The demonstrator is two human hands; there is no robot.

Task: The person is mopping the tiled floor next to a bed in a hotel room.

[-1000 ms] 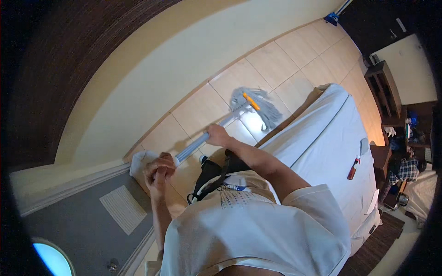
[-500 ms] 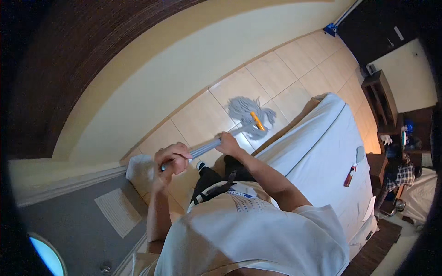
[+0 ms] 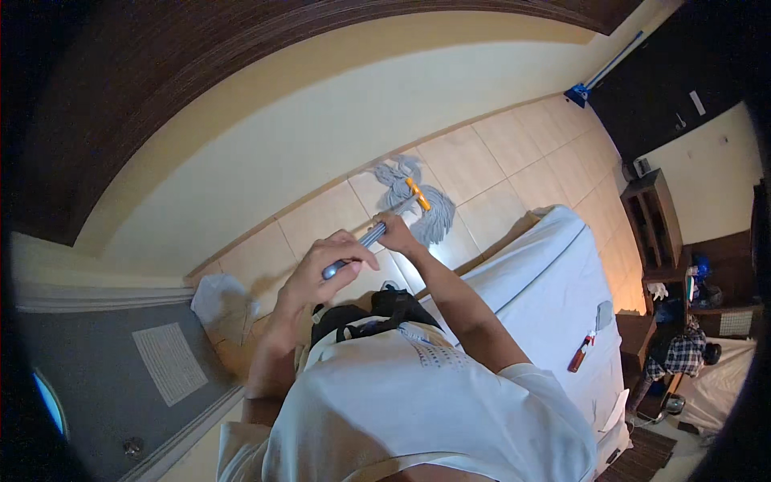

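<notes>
A string mop with grey strands (image 3: 434, 215) and an orange clamp (image 3: 418, 194) rests on the tiled floor close to the wall. Its grey handle (image 3: 372, 235) slants up toward me. My right hand (image 3: 395, 233) is wrapped round the handle's lower part. Near the handle's top end, my left hand (image 3: 333, 261) holds it loosely between thumb and fingers, some of the fingers stretched over it. The strands fan out on both sides of the clamp.
A bed with a pale sheet (image 3: 530, 281) stands at my right, a red-handled tool (image 3: 580, 353) on it. The cream wall (image 3: 297, 136) runs along the left. A white bag (image 3: 221, 301) sits beside the grey door (image 3: 88, 361). Far right, a person in plaid (image 3: 683, 353) bends over.
The mop head has moved left toward the wall and turned, its strands spreading apart. My left hand's grip has loosened, its fingers straighter. The view has shifted too.
</notes>
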